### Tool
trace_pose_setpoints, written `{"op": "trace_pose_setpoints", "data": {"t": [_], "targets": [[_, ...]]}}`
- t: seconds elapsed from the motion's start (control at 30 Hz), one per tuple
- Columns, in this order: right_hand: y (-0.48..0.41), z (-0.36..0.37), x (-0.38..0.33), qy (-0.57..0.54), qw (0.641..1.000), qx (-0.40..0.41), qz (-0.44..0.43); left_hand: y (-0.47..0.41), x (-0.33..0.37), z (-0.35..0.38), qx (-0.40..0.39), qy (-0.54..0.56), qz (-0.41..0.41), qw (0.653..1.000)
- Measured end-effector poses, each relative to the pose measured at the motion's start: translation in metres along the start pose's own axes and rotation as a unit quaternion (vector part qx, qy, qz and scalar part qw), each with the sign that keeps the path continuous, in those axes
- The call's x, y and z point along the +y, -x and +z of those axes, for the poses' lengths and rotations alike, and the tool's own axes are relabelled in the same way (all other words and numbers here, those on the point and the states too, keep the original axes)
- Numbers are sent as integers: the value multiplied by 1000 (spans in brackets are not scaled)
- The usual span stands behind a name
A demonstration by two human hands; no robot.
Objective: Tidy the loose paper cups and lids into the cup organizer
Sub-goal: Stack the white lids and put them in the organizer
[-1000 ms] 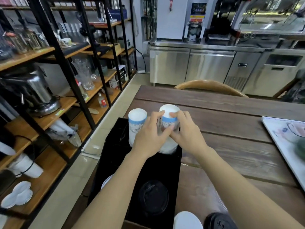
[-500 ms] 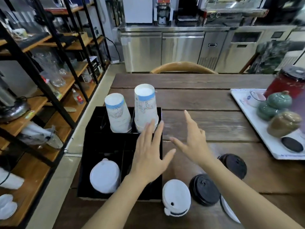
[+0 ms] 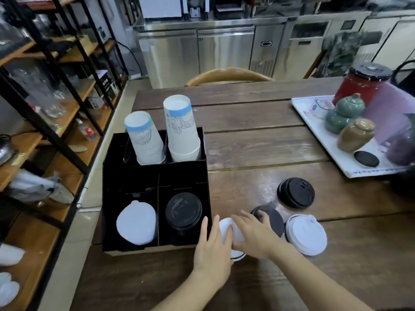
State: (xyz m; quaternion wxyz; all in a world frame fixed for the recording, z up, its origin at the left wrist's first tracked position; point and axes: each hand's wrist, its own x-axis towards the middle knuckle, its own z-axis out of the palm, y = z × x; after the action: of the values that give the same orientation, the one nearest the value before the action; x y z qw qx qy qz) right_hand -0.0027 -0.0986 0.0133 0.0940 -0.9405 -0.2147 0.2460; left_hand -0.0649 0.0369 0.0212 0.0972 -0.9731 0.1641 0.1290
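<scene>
The black cup organizer (image 3: pixel 155 176) sits at the table's left edge. Two upside-down stacks of paper cups fill its far compartments: a shorter stack (image 3: pixel 144 138) on the left, a taller stack (image 3: pixel 183 131) on the right. White lids (image 3: pixel 137 223) and black lids (image 3: pixel 183 211) lie in its near compartments. On the table to its right lie a white lid (image 3: pixel 225 227), two black lids (image 3: pixel 272 218) (image 3: pixel 296 193) and another white lid (image 3: pixel 306 235). My left hand (image 3: pixel 212 245) and my right hand (image 3: pixel 254 235) both rest flat over the nearest white lid, fingers spread, gripping nothing that I can see.
A white tray (image 3: pixel 314 124) with ceramic jars, a red pot and a black lid stands at the table's right. Black-framed wooden shelves (image 3: pixel 45 122) with glassware line the left. A wooden chair back (image 3: pixel 229 75) shows beyond the table's far edge. Steel counters stand behind.
Both hands let go of the taller cup stack, drew back toward me and came down over the white lid beside the organizer. The view tilted down and right.
</scene>
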Motion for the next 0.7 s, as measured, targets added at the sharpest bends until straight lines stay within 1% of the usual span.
{"op": "trace_pose_setpoints", "data": {"t": [0.1,0.13,0.23,0.33,0.43,0.47,0.53,0.6,0.63,0.67,0.7], "targets": [[5,3,-6,-21,999,23,18,0,0,8,-9,-19,5,1000],[7,4,-7,-26,999,27,18,-2,1,10,-5,-11,2,1000],[10,7,-5,-42,998,40,9,-3,0,14,19,79,-51,995],[15,5,2,-48,998,51,-3,1,5,19,94,125,-40,987],[23,-1,8,-115,987,103,-35,9,13,21,112,173,-33,978],[25,-4,10,-157,980,113,-40,9,16,18,119,193,-45,973],[31,-11,13,-258,960,106,-20,7,22,17,134,234,-69,960],[36,-19,19,-352,930,107,6,8,28,7,156,273,-68,947],[38,-22,23,-390,913,115,14,7,31,2,164,310,-78,933],[40,-24,28,-427,895,124,22,7,34,-5,159,368,-110,910],[42,-26,32,-472,871,132,32,8,37,-12,140,442,-149,873]]}}
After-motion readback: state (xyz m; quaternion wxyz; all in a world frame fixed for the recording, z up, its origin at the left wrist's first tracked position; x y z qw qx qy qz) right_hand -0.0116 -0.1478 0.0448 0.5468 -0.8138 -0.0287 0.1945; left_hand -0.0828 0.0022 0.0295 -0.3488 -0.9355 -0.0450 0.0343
